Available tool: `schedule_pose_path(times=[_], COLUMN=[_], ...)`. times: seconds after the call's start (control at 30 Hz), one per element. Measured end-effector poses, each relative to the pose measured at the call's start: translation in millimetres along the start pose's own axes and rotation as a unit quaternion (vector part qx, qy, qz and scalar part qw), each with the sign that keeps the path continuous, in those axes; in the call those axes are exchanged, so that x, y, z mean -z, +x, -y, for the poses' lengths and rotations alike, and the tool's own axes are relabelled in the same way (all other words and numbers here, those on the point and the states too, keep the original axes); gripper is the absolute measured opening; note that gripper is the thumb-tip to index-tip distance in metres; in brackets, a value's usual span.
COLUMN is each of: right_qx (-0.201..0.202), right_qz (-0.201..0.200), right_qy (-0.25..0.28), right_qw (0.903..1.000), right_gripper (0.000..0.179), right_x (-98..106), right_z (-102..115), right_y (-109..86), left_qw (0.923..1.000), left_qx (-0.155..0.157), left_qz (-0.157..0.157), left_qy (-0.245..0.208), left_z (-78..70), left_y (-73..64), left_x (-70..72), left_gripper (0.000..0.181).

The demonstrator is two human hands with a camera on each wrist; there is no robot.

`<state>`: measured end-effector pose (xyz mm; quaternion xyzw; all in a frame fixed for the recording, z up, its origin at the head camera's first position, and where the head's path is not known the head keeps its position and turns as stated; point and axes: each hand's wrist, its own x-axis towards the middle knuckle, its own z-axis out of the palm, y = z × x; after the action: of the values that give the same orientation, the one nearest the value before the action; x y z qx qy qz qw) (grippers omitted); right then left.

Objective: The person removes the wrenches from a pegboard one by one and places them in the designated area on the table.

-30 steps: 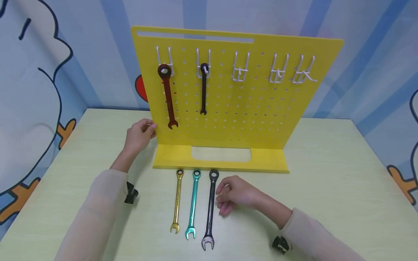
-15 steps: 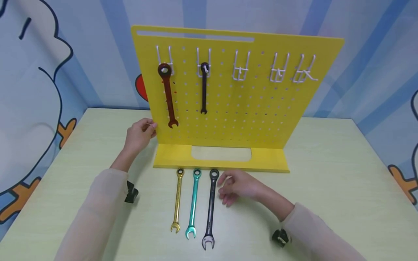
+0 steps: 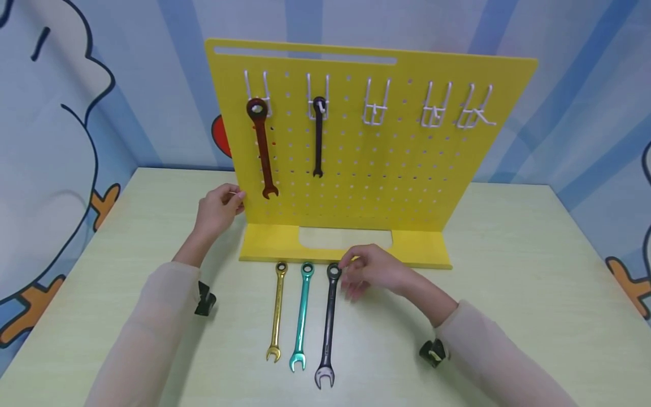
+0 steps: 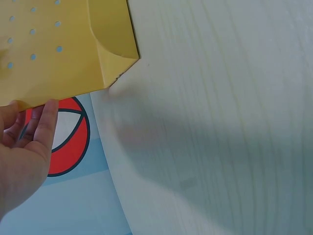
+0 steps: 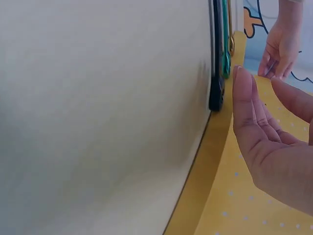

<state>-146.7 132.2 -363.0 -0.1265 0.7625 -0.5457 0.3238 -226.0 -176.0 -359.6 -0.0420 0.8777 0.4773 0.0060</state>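
Observation:
My left hand (image 3: 216, 212) pinches the left edge of a yellow pegboard (image 3: 386, 169), thumb and fingertips meeting the edge in the left wrist view. My right hand (image 3: 375, 268) hovers beside the ring end of a large black combination wrench (image 3: 329, 325). In the right wrist view its thumb and fingers (image 5: 244, 103) are parted with nothing between them. Left of the black wrench lie a teal wrench (image 3: 302, 316) and a gold wrench (image 3: 277, 311), side by side on the table. A red-brown wrench (image 3: 263, 150) and a small dark wrench (image 3: 318, 141) hang from the board's two left hooks.
Three white hooks, the middle hook (image 3: 374, 107) among them, carry nothing on the board's right part. The board's yellow base (image 3: 267, 243) stands just behind the ring ends. Beneath everything is a pale wooden table (image 3: 508, 271), backed by a blue patterned wall (image 3: 407, 22).
My right hand has moved away from me, from beside the black wrench's shaft up to its ring end. The left hand stays at the board's edge.

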Motion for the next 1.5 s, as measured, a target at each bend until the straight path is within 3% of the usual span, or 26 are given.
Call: schedule_pose_path(times=[0.53,0.9,1.13,1.5], right_qx=[0.019,0.08,0.093,0.149], right_qz=[-0.048,-0.058,-0.07,-0.093], right_qy=[-0.019,-0.024,-0.001,-0.003], right_qw=[0.9985,0.9949,0.9932,0.9844], right_gripper=[0.032,0.041,0.042,0.045], right_x=[20,36,41,46], right_z=[33,58,74,90], right_y=[8.0,14.2,13.3,14.1], left_qw=[1.0,1.0,1.0,1.0], left_qx=[-0.009,-0.006,-0.005,-0.006], left_qz=[0.001,-0.001,-0.002,-0.001], left_qy=[-0.004,-0.001,0.0,-0.007], left_z=[-0.1,0.1,-0.2,0.6], left_y=[0.0,0.2,-0.9,-0.3], left_x=[1.1,0.4,0.7,0.1], left_gripper=[0.032,0.031,0.031,0.031])
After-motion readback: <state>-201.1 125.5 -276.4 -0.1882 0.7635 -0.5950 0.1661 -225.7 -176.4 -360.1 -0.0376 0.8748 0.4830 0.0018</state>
